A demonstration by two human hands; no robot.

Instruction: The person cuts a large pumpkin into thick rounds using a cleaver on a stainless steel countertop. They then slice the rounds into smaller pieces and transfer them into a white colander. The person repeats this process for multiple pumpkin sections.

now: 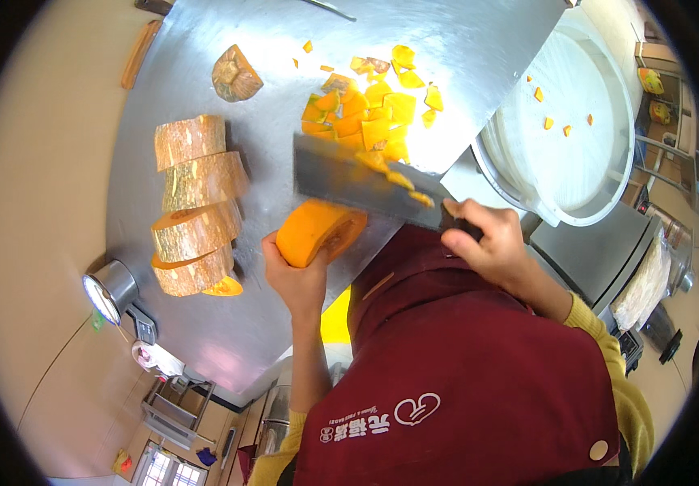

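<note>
My left hand [298, 276] grips a peeled ring of orange pumpkin [316, 234], its hollow core turned toward the right. In my right hand [488, 240] is the dark handle of a cleaver [349, 182]. The broad blade lies just above the ring, and strips of orange peel [398, 177] cling to it. Past the blade is a pile of cut peel pieces [355, 115] on the steel table [276, 316]. Several unpeeled pumpkin sections [197, 234] stand in a row at the left. A stem end [237, 74] lies beyond them.
At the right stands a large translucent round tub [568, 115] with a few orange bits in it. A metal container [115, 285] and a small digital scale [143, 325] are by the table's left edge. A wooden handle [141, 54] lies at the far left edge.
</note>
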